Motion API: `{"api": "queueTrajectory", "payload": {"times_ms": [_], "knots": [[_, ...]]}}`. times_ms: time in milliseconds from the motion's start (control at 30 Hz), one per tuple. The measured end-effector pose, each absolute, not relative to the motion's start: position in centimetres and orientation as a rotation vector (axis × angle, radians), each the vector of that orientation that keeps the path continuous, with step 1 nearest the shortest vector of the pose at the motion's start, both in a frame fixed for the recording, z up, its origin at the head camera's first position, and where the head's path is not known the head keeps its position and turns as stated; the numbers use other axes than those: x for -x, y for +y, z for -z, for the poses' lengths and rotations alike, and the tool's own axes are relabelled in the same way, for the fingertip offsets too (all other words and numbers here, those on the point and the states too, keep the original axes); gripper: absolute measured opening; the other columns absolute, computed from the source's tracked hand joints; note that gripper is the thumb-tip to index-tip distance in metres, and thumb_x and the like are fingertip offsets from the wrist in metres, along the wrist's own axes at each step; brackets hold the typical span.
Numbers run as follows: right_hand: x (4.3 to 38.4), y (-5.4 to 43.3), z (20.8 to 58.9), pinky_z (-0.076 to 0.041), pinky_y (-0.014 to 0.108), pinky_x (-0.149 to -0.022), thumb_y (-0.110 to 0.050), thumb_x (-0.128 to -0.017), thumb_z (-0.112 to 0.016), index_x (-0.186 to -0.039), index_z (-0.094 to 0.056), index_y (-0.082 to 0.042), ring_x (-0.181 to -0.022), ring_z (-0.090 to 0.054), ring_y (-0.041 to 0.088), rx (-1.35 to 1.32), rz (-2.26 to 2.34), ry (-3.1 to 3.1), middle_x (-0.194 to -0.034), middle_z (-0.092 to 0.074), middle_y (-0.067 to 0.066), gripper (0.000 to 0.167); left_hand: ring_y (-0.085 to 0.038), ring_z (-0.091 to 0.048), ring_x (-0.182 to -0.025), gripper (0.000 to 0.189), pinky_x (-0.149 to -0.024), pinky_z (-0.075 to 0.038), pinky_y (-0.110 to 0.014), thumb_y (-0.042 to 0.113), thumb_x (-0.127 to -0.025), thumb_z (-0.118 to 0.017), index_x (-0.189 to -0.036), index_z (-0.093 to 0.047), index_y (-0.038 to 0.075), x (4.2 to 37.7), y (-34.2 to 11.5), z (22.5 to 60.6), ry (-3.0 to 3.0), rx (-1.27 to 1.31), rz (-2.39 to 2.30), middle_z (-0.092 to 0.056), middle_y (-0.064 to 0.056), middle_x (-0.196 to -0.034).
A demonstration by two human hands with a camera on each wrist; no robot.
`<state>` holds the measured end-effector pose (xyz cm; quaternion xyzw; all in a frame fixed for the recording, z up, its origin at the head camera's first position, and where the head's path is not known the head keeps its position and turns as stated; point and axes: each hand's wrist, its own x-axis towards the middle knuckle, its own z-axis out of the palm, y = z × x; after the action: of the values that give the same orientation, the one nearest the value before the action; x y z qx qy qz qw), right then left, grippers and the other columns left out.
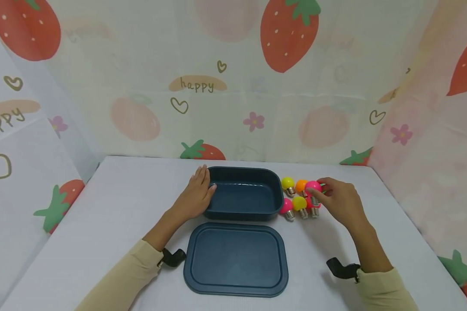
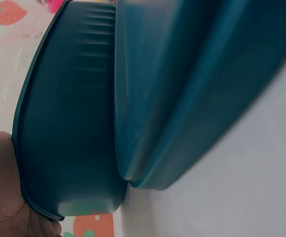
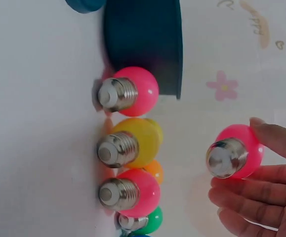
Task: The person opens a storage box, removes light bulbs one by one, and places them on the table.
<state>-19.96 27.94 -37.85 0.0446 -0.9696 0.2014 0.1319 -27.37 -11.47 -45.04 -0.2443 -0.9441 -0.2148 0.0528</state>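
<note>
My right hand (image 1: pixel 340 201) pinches a pink light bulb (image 3: pixel 251 148) between thumb and fingers, its metal screw base showing. In the right wrist view the bulb is raised off the table. Below it stand a pink bulb (image 1: pixel 286 206), a yellow bulb (image 1: pixel 299 202) and a red-pink bulb (image 3: pixel 142 193). Behind these are another yellow bulb (image 1: pixel 287 183) and an orange bulb (image 1: pixel 301 185). My left hand (image 1: pixel 196 194) rests on the left rim of a dark blue box (image 1: pixel 243 216), fingers straight and thumb over the edge. No bulbs show inside the box.
A dark blue lid (image 1: pixel 235 259) lies flat on the white table (image 1: pixel 140 194), just in front of the box. A green bulb (image 3: pixel 152 220) shows low in the right wrist view. Strawberry-printed cloth (image 1: pixel 148 52) hangs behind and at both sides.
</note>
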Motion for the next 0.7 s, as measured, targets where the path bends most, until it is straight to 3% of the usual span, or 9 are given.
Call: {"api": "queueTrajectory", "payload": {"times_ms": [433, 700], "knots": [[20.0, 29.8, 37.8, -0.057, 0.042, -0.065, -0.035, -0.094, -0.074, -0.12, -0.068, 0.006, -0.086, -0.067, 0.035, -0.106, -0.621, -2.878, -0.095, -0.073, 0.02, 0.049, -0.039, -0.003, -0.155, 0.065, -0.123, -0.011, -0.053, 0.032, -0.112, -0.032, -0.155, -0.015, -0.015, 27.3, -11.6, 45.1, -2.876, 0.75, 0.674, -0.008, -0.028, -0.166], [20.2, 31.1, 37.8, -0.056, 0.048, -0.068, -0.037, -0.093, -0.073, -0.118, -0.068, 0.007, -0.089, -0.065, 0.038, -0.066, -0.584, -2.91, -0.096, -0.072, 0.022, 0.051, -0.039, -0.002, -0.155, 0.066, -0.124, -0.01, -0.053, 0.033, -0.112, -0.033, -0.155, -0.015, -0.014, 27.4, -11.6, 45.1, -2.878, 0.754, 0.662, -0.008, -0.028, -0.166]]}}
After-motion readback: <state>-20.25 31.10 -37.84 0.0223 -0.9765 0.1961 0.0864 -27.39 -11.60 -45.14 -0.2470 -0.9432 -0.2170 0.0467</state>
